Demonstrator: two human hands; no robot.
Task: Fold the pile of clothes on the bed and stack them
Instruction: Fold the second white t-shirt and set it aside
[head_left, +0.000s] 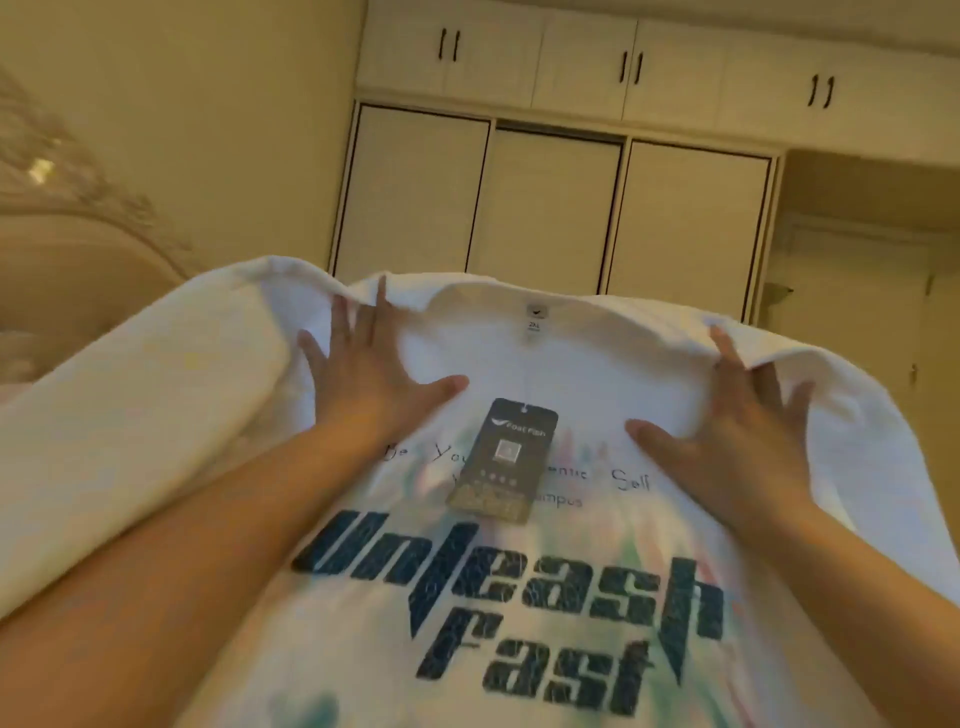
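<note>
A white T-shirt (519, 571) with dark "Unleash Fast" lettering lies spread face up, filling the lower half of the head view, collar at the far end. A dark hang tag (501, 460) rests on its chest below the collar. My left hand (363, 371) lies flat with spread fingers on the shirt's left shoulder. My right hand (727, 415) lies flat with spread fingers on the right shoulder. Neither hand grips any cloth. The surface under the shirt is hidden.
A padded cream headboard (67, 260) stands at the left. White wardrobe doors (550, 208) with black handles fill the wall behind. A door (857, 291) is at the right.
</note>
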